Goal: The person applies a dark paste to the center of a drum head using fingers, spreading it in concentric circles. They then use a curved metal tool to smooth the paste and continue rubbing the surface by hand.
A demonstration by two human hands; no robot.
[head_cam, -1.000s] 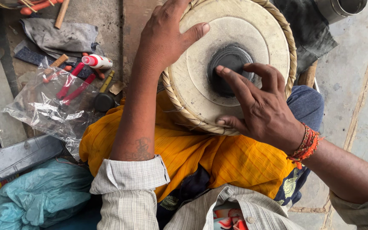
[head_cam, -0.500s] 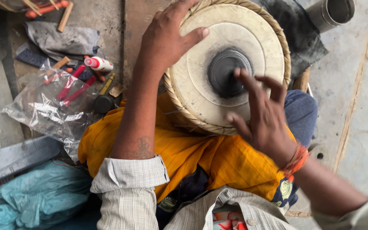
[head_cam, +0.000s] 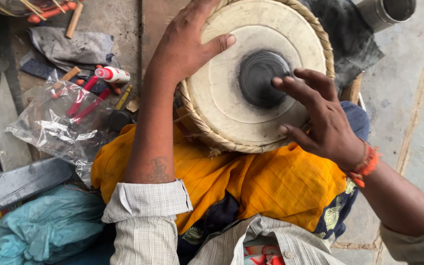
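Note:
A round drum (head_cam: 231,105) with a cream skin, a black centre spot (head_cam: 261,76) and a woven straw-coloured rim rests on an orange cloth (head_cam: 251,181) over my lap. My left hand (head_cam: 185,46) lies flat on the drum's upper left edge, thumb stretched across the skin. My right hand (head_cam: 315,115) hovers over the drum's right side with fingers spread, fingertips at the edge of the black spot. Neither hand holds anything.
On the floor to the left lie a clear plastic bag (head_cam: 57,130) with red-handled tools, a small white bottle with a red cap (head_cam: 113,74), a dark flat case (head_cam: 25,181) and a teal bag (head_cam: 45,228). A metal can (head_cam: 386,12) stands at the upper right.
My right hand has lifted off the black spot and moved right and down, fingers now spread at its edge. My left hand has stayed on the rim.

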